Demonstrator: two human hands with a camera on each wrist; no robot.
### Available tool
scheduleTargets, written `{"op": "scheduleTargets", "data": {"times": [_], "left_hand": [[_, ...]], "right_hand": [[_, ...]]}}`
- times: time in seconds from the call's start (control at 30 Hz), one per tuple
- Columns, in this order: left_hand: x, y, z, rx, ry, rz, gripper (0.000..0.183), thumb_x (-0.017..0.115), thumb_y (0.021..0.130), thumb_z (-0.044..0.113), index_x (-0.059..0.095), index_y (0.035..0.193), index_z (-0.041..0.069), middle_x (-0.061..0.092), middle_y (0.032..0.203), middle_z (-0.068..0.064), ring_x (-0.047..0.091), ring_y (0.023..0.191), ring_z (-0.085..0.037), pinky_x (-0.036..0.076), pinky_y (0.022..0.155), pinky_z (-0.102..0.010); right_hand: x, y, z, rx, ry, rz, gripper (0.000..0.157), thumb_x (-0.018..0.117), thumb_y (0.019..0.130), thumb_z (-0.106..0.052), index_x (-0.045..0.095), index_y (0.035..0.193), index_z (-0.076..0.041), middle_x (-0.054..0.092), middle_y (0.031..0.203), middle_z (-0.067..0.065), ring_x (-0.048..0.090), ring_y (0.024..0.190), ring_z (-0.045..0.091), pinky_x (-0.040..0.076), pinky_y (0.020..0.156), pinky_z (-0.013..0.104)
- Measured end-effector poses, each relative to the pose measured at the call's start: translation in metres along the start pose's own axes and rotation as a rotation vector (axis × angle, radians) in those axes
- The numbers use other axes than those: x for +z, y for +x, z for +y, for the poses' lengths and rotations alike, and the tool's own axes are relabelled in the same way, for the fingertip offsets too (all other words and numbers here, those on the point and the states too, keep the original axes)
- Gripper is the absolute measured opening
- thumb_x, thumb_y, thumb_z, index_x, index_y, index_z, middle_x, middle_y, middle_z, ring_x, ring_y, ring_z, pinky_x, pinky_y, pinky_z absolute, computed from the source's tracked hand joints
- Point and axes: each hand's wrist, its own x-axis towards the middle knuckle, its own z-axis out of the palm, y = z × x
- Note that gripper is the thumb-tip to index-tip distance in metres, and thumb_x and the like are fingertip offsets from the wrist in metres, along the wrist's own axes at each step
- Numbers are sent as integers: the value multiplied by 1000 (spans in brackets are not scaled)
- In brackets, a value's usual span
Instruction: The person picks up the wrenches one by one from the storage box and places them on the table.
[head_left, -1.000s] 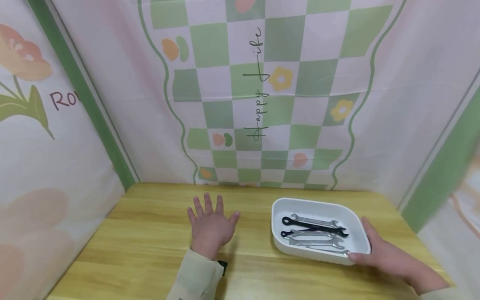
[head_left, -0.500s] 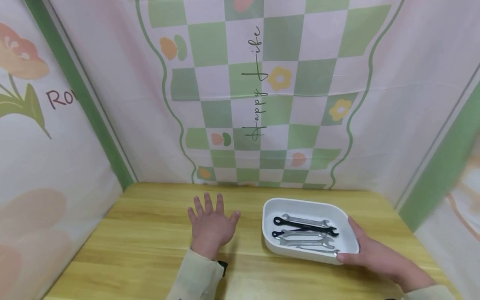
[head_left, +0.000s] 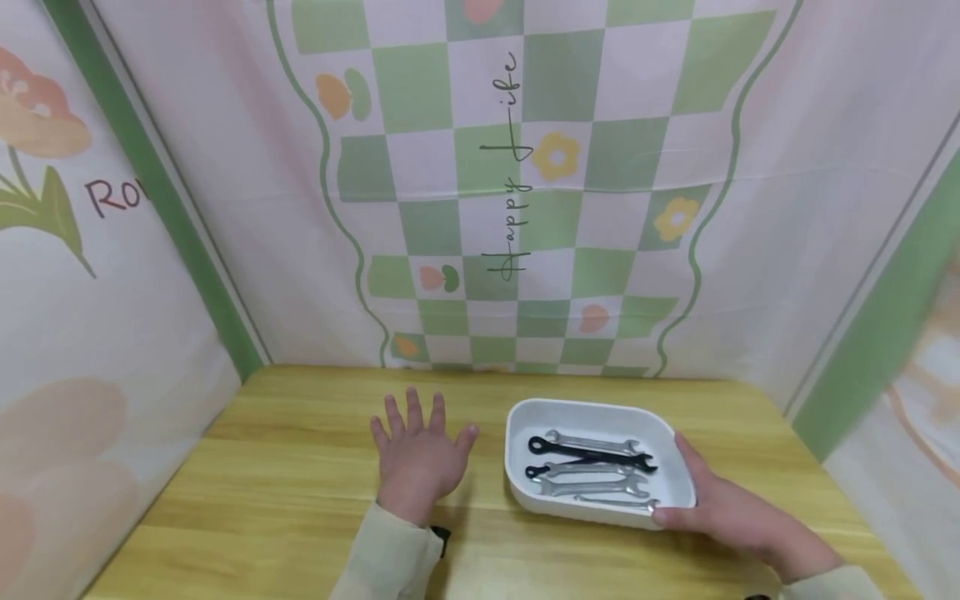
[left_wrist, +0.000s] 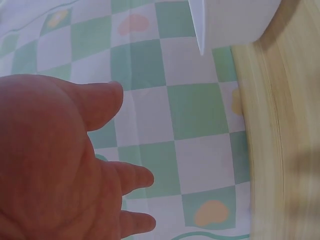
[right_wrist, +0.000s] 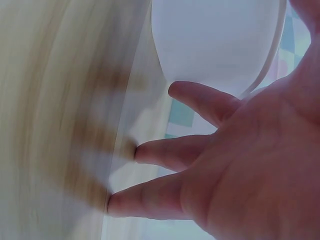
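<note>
A white plastic tray point(head_left: 592, 512) with rounded corners stands on the right half of the wooden table. Inside lie several wrenches, among them a long black wrench point(head_left: 592, 456) across silver wrenches point(head_left: 596, 486). My right hand point(head_left: 723, 506) touches the tray's right end, thumb at the near corner, index finger along the side. In the right wrist view its fingers point(right_wrist: 165, 150) are straight and spread, the index fingertip against the tray wall point(right_wrist: 215, 45). My left hand point(head_left: 420, 462) hangs palm down with fingers spread, left of the tray, holding nothing.
The wooden table top point(head_left: 300, 492) reaches back to a cloth backdrop point(head_left: 555, 225) with green and white checks. Printed cloth panels point(head_left: 67, 333) with green borders stand at the left and right sides.
The tray with its wrenches has slid left across the table, my right hand moving along at its end. My left hand has stayed almost in place.
</note>
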Motion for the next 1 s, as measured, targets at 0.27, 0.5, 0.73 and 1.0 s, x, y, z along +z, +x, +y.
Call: {"op": "scheduleTargets", "data": {"times": [0.27, 0.5, 0.73, 1.0], "left_hand": [[1, -4, -1, 6, 26, 3, 79, 27, 99, 69, 30, 158, 16, 7, 162, -22, -9, 144, -50, -8, 109, -67], [3, -6, -5, 5, 33, 6, 80, 26, 99, 70, 28, 159, 17, 3, 162, -21, -11, 143, -50, -12, 108, -66], [3, -7, -10, 11, 63, 16, 79, 26, 99, 69, 28, 159, 17, 3, 162, -21, -10, 143, -50, -13, 107, -67], [1, -10, -11, 21, 69, 14, 80, 24, 99, 70, 29, 159, 16, 4, 162, -22, -10, 143, -51, -10, 108, -68]], "right_hand": [[7, 3, -13, -14, -18, -15, 124, 80, 83, -35, -13, 154, 4, 31, 141, 47, 48, 120, 40, 36, 100, 55], [14, 7, -23, -11, -20, -39, 125, 81, 83, -37, -14, 154, 5, 41, 138, 43, 52, 113, 33, 40, 98, 46], [23, 10, -29, -25, 2, -62, 126, 81, 83, -35, -15, 153, 6, 39, 139, 44, 52, 117, 35, 37, 101, 49], [29, 14, -34, -1, 9, -65, 129, 82, 81, -39, -15, 154, 3, 48, 135, 38, 55, 109, 28, 37, 101, 52]]}}
